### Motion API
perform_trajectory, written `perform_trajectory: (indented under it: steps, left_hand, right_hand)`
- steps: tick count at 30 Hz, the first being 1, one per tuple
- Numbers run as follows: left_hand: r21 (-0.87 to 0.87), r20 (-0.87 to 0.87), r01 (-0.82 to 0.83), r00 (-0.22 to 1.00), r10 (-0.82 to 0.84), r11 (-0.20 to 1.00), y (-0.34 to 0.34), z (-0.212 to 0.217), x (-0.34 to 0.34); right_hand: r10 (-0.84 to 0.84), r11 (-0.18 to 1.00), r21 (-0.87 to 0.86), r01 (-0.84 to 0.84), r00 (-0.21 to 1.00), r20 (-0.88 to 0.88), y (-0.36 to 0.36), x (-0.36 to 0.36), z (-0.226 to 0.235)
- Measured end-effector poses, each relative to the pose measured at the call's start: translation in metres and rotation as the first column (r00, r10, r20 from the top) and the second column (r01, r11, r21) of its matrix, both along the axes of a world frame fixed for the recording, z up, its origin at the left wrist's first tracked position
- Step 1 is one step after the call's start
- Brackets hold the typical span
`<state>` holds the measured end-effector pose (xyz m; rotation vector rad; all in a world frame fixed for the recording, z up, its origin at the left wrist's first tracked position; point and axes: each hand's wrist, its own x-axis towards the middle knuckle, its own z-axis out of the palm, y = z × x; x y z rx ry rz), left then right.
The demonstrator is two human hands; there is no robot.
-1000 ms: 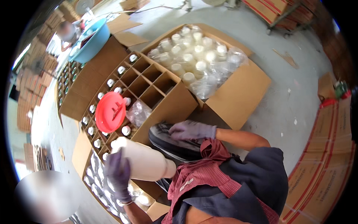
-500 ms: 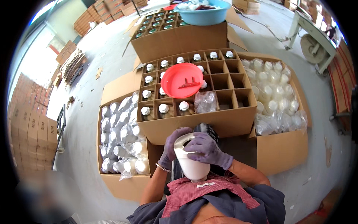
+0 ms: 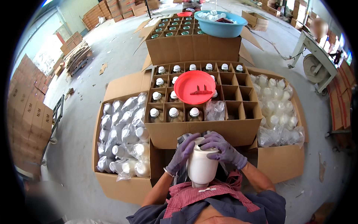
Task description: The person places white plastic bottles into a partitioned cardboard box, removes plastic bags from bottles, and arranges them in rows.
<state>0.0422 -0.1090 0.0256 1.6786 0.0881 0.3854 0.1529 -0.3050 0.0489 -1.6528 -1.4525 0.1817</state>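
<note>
A white rounded container [image 3: 203, 168], apparently plastic, stands nearly upright close to my body, narrowing toward its lower end. My left hand [image 3: 183, 155], in a purple-grey glove, curves round the left side of its upper rim. On the other side, my right hand [image 3: 226, 150], gloved alike, grips the rim with its fingers over the top. The fingers partly cover the opening, so what is inside stays hidden. Just beyond is a divided carton [image 3: 201, 134] of white-capped bottles [image 3: 173, 113]. A red plastic dish [image 3: 186, 87] with small dark red pieces [image 3: 201, 92] rests on those bottles.
Left of me, an open carton [image 3: 123, 186] holds plastic-wrapped bottles [image 3: 128, 132]. Another carton [image 3: 279, 160] at right contains translucent bottles [image 3: 274, 106]. Farther off, a blue basin [image 3: 220, 30] of white caps sits on a second divided carton [image 3: 194, 48]. A wheeled frame [image 3: 317, 56] stands far right.
The container has gone from tilted to nearly upright. My hands have moved right with it, the right one shifting outward along the rim. The whole view has also shifted.
</note>
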Motion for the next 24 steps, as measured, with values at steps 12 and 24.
perform_trajectory:
  steps: [12, 24]
  left_hand:
    - [-0.613, 0.332, 0.389, 0.916, -0.223, 0.688, 0.038, 0.001, -0.013]
    - [-0.341, -0.206, -0.008, 0.976, -0.067, 0.94, 0.022, 0.002, 0.012]
  right_hand:
    - [-0.251, 0.955, -0.237, 0.177, 0.908, -0.335, -0.043, 0.037, -0.004]
    - [-0.163, 0.98, 0.077, 0.184, 0.96, -0.228, 0.012, -0.013, 0.017]
